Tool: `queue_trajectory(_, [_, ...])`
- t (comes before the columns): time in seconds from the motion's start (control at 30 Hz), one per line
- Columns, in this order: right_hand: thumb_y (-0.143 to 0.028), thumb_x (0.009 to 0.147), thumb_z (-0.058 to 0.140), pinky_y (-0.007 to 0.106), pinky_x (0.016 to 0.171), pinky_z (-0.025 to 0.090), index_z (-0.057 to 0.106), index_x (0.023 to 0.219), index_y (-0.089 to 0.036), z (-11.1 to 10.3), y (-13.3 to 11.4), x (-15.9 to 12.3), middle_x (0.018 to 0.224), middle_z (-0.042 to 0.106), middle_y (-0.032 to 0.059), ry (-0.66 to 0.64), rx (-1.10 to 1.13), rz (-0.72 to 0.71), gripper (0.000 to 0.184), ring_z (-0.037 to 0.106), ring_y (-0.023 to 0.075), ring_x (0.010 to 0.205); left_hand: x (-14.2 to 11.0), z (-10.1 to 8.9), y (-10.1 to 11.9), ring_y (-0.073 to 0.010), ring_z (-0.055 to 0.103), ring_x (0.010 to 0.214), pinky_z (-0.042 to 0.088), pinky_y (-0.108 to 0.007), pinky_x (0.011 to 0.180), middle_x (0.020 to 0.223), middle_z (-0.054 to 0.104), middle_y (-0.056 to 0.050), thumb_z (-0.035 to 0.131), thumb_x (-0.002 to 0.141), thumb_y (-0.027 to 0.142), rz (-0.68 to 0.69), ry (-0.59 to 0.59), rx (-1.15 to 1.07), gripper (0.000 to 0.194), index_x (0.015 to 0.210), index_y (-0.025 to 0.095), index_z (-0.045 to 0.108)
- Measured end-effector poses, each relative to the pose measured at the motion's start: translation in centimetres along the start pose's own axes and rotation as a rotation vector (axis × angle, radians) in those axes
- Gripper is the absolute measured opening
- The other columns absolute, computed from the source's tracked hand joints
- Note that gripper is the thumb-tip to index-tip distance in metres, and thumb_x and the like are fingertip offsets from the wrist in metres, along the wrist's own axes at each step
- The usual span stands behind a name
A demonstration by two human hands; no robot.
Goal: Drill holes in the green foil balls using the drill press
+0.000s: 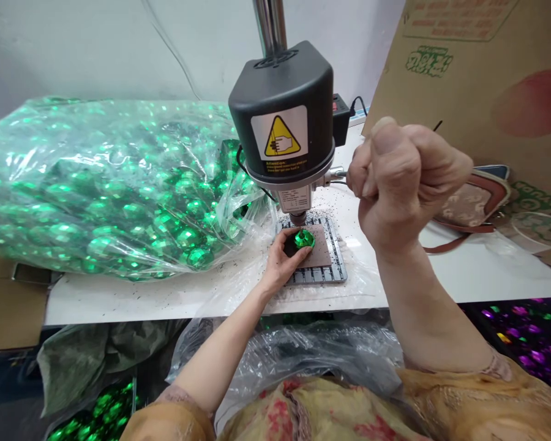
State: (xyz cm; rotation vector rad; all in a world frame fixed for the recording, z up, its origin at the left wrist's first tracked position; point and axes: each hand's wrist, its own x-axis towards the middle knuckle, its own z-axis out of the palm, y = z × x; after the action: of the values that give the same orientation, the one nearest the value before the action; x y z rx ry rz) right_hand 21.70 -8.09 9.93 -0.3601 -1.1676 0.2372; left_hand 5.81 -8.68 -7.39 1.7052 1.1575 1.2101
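A small bench drill press (pixel 284 116) with a black head and a yellow warning label stands on the white table (pixel 463 269). My left hand (pixel 282 260) pinches a shiny green faceted ball (pixel 304 238) on a brown pad (pixel 322 248) directly under the drill bit. My right hand (pixel 401 180) is a closed fist wrapped round the metal feed lever (pixel 336 176) at the drill's right side.
A big clear plastic bag (pixel 110 184) full of green balls lies left of the drill. A cardboard box (pixel 482 79) and a brown bag (pixel 472 205) stand to the right. More green balls (pixel 101 410) and purple ones (pixel 532 337) lie below the table.
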Motion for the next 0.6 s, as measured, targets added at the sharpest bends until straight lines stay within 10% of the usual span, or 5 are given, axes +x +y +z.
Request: queue_trajectory(0.6, [-0.022,0.085,0.058,0.028,0.044,0.019,0.014,0.053,-0.015,-0.7,1.6,-2.4,0.044,0.022,-0.0035,0.055,0.020,-0.173,0.055,0.022,0.0039,0.040,-0.2,0.0,-0.2,-0.0241,0.061,0.111,0.049,-0.040,0.099,0.119,0.065,-0.009,0.075,0.083,0.045,0.018,0.014,0.037,0.048,0.121,0.021,0.059])
